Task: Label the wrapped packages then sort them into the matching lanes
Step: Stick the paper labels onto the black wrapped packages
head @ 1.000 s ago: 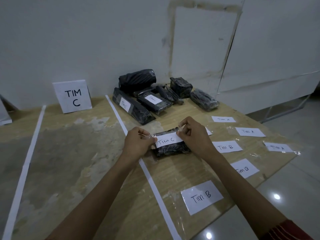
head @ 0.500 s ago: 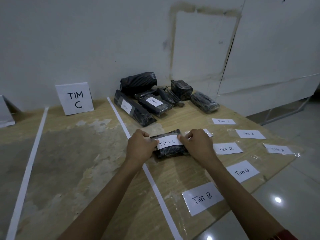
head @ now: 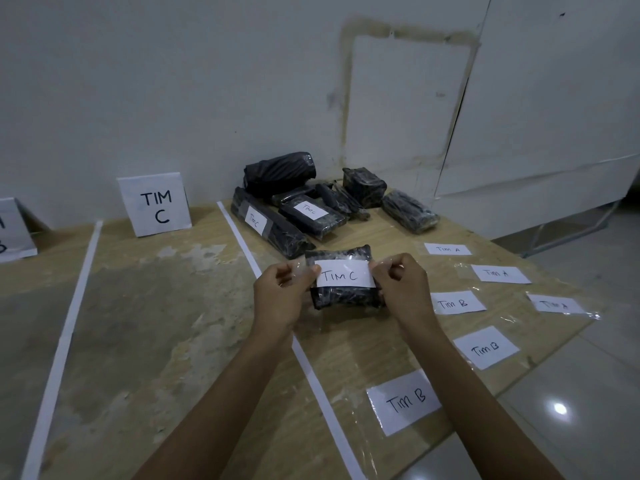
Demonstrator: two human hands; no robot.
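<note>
A small black wrapped package (head: 346,294) lies on the table in front of me. Across its top sits a white "TIM C" label (head: 344,274) under clear tape. My left hand (head: 282,289) pinches the tape at the label's left end. My right hand (head: 403,284) pinches the tape at the right end. Behind it lies a pile of black packages (head: 304,202); two of them carry "TIM C" labels, others are bare. A "TIM C" sign (head: 156,204) stands at the wall, left of a white lane strip (head: 304,362).
Loose taped labels lie to the right: "TIM A" (head: 500,273) ones farther back, "TIM B" (head: 403,401) ones nearer. A second white strip (head: 64,341) runs at the left, with another sign (head: 14,230) partly cut off. The table's right edge (head: 540,368) drops to a tiled floor.
Both hands went from pressing down on the package's ends to pinching the tape at the label's two ends. The view shifted slightly.
</note>
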